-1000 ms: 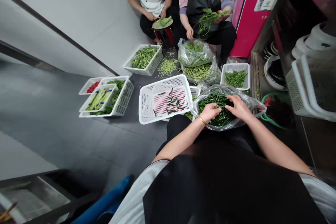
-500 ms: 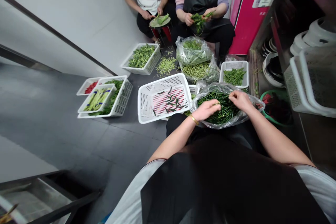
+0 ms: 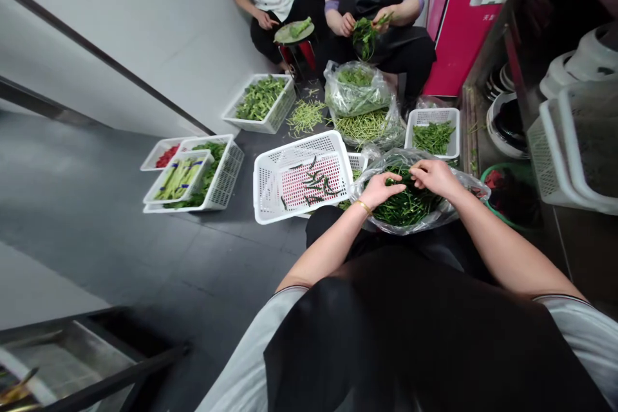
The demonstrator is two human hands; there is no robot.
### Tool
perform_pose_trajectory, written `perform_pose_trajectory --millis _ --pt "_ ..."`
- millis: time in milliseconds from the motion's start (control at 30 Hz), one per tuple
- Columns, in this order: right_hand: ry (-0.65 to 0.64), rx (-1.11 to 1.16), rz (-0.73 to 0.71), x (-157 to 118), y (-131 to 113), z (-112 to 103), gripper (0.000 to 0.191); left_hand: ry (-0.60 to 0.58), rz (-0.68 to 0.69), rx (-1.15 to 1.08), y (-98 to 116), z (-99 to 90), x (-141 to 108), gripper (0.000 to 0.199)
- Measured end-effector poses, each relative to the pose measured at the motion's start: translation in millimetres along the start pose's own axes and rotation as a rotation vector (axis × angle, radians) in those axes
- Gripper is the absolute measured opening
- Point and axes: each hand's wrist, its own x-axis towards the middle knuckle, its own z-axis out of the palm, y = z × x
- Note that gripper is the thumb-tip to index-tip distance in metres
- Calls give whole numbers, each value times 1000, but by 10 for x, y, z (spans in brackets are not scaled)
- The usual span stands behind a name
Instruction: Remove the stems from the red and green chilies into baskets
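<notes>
Both of my hands work over a clear plastic bag (image 3: 404, 229) full of long, dark green chili peppers (image 3: 408, 207). My left hand (image 3: 379, 191), with a gold bracelet at the wrist, is closed around a green chili pepper (image 3: 392, 181) at the fingertips. Just to its right, my right hand (image 3: 436, 177) is pinched; whatever lies between its fingertips is too small to make out. Left of the bag stands a white perforated basket (image 3: 263, 205) with several green peppers lying loose on its bottom.
Two co-workers sit opposite; one handles leafy greens (image 3: 365, 37), the other sits by a round board (image 3: 293, 32). White baskets of vegetables (image 3: 261, 98) stand left and ahead. Bags of greens (image 3: 360, 96) lie in front. A green basin (image 3: 512, 203) and stacked white baskets (image 3: 550, 161) are at right.
My hands have come closer together over the bag, and a green pepper now shows at my left fingertips. A co-worker in white has lifted one hand off the round board.
</notes>
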Motion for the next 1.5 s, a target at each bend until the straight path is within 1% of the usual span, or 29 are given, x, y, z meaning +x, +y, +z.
perform_pose_trajectory --millis 33,67,100,133,200,233,267,300,367,433,467,500,567,633,700,767,800,833,900,933,1000,1067,1133,1233,1300,1333,1400,1467,1500 --pt "-39 111 3 -38 -23 -23 31 4 55 42 8 50 34 24" --pt "-59 165 -8 -81 -47 -32 35 -8 88 61 16 95 60 24" --pt "-43 147 -33 -124 -70 -27 37 -39 86 59 22 132 75 26" --pt "8 64 -68 -163 -90 -11 37 -88 50 38 25 163 76 28" --pt "137 -214 -127 -217 -108 46 38 -194 -70 -42 24 196 42 32" --pt "176 -356 -131 -228 -104 86 39 -227 -125 -96 20 196 14 33" --pt "182 -475 -117 -229 -92 132 40 -241 -162 -154 15 182 -17 33" --pt "148 -563 -94 -220 -73 183 41 -235 -174 -217 11 152 -46 32" --pt "6 -669 -54 -182 -26 290 38 -202 -159 -353 4 52 -89 30" --pt "-138 -720 -40 -131 19 359 34 -186 -142 -483 -4 -73 -108 27" --pt "-179 -727 -38 -105 39 360 33 -177 -136 -530 -11 -129 -111 27" --pt "-192 -723 -37 -81 58 330 32 -163 -133 -559 -21 -174 -111 28" --pt "-169 -692 -42 -47 98 179 32 -127 -135 -559 -50 -217 -104 33" --pt "-157 -663 -51 -44 137 -44 30 -93 -146 -508 -85 -199 -89 36" --pt "-162 -690 -16 -79 152 -233 27 -71 -147 -451 -112 -150 -67 32" --pt "-152 -739 43 -136 118 -281 29 -27 -107 -411 -120 -106 -45 31" --pt "-146 -745 49 -163 82 -238 30 0 -81 -399 -117 -95 -36 31" --pt "-138 -726 31 -179 36 -154 31 27 -60 -392 -109 -93 -31 32" --pt "-110 -627 -23 -165 -67 94 35 70 -48 -389 -90 -117 -32 31" --pt "-96 -572 -14 -128 -113 230 39 84 -56 -391 -82 -139 -40 31" --pt "-77 -479 105 1 -174 457 50 110 -81 -378 -76 -189 -66 31" --pt "-84 -401 255 163 -181 572 50 146 -94 -325 -89 -228 -97 30" --pt "-90 -296 317 288 -140 572 41 188 -102 -224 -118 -237 -116 29" --pt "-45 -24 278 300 -68 452 35 193 -73 -25 -157 -176 -84 30" --pt "22 130 203 203 -61 342 39 141 -12 104 -159 -98 -16 29" --pt "61 155 155 141 -69 284 41 108 30 160 -149 -58 25 25" --pt "116 130 48 26 -94 168 42 44 116 248 -115 4 106 19" --pt "122 149 -24 -49 -105 67 40 -21 182 311 -70 19 154 15" --pt "109 201 -36 -69 -103 31 39 -54 198 341 -48 9 159 13"
